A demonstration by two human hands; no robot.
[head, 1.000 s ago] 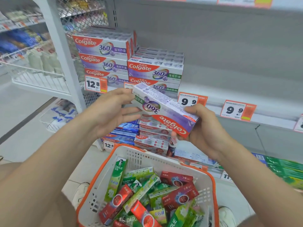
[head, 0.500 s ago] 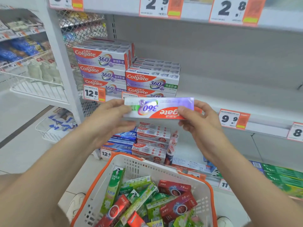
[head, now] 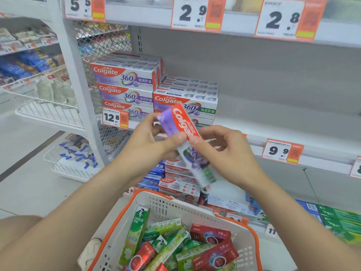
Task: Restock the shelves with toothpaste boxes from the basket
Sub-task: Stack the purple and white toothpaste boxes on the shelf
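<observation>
the purple, red and white colgate toothpaste box (head: 180,122) was tilted steeply, pinched by curled fingers of the left hand (head: 148,142) and right hand (head: 224,151), before the white metal shelf (head: 273,122), above the orange-rimmed white plastic basket (head: 172,207).

A single wide-angle camera rides on my head, looking forward and down. It faces the shelves (head: 273,122) from close up, with the basket (head: 172,208) low in the frame, just beneath me.
</observation>
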